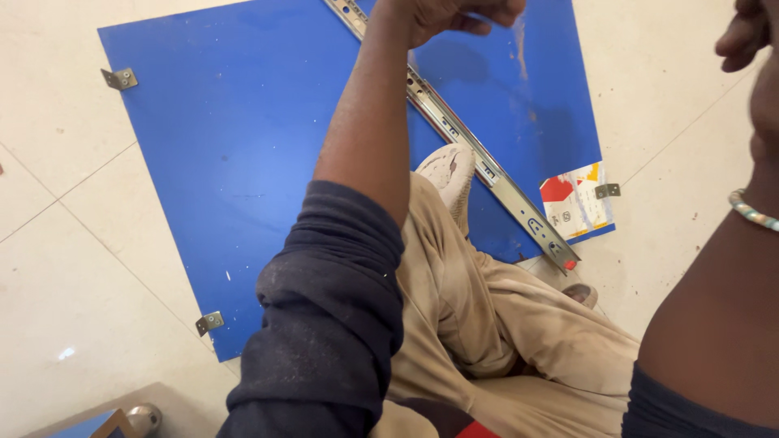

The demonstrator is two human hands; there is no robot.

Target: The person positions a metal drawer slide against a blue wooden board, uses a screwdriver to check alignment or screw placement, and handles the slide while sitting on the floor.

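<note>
Blue panel lies flat on pale tiled floor, biggest thing in view. Person sits on it, tan trousers, light shoe planted on the panel beside the rail.

Metal drawer slide runs diagonally across the panel, top centre down to lower right edge, lying flat on it.

Left hand at the slide's upper end, fingers curled in a loose fist over it; top of frame crops it, can't tell if it's actually gripping the rail. Right hand raised at the far right, off the work, fingers bent, nothing visibly held; beaded bracelet on that wrist.

Looks like the positioning stage: slide laid on the panel, no fixing visible. Alignment to the edge would matter most.

Small stuff: angle brackets at panel edges; red-and-white packet at the lower right corner. Room: bare tile only.
</note>
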